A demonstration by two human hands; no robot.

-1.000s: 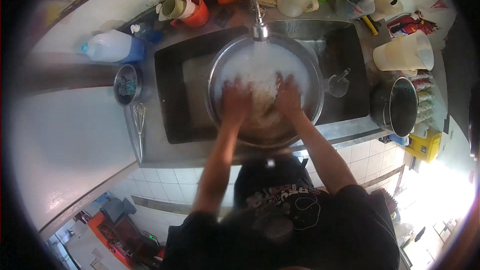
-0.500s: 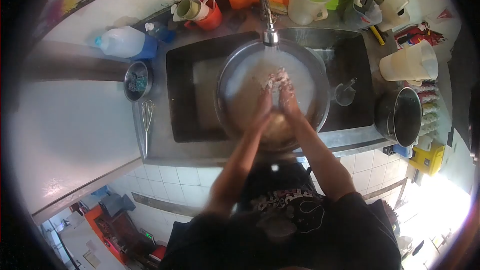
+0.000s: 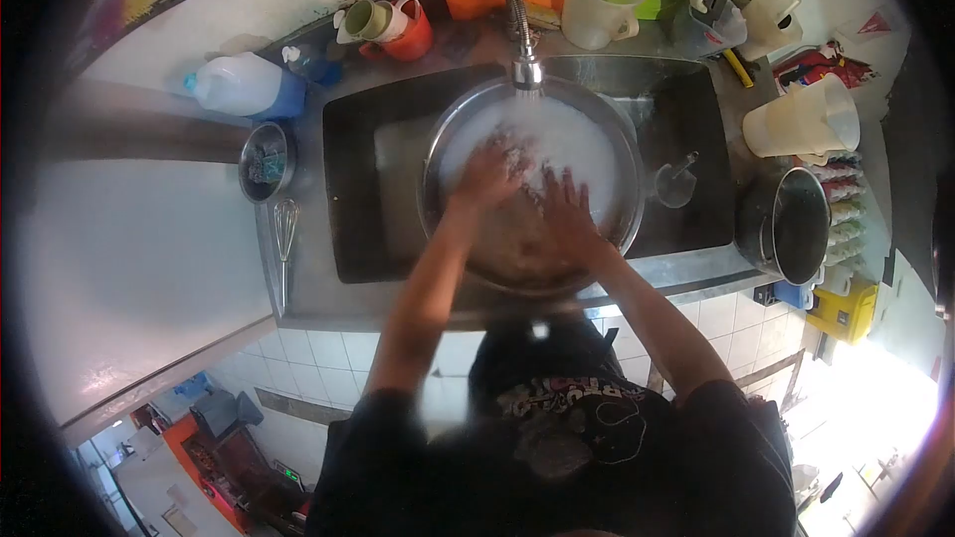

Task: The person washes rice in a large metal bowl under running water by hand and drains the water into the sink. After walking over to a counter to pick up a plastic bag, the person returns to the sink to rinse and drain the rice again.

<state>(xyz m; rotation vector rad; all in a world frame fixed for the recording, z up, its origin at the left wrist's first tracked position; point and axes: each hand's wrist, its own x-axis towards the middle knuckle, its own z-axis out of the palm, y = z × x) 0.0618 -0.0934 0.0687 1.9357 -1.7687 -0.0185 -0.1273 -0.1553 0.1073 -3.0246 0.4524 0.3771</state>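
Note:
A large round metal bowl of cloudy, foamy water stands in the dark sink. Water runs into it from the faucet. My left hand is in the bowl's left half, blurred, with pale grains around its fingertips; whether it grips any is unclear. Right of it my right hand has its fingers spread over the water, palm down. The two hands are apart. Pale grains show between them, and something brownish lies under the water near the bowl's front.
Left of the sink are a whisk, a small metal bowl and a jug of blue liquid. A strainer is in the sink's right part. Further right stand a pot and a pitcher.
My hands, close together over the bowl half a second ago, have moved apart. The left went left, and the right lowered slightly and spread its fingers. The water looks whiter and foamier.

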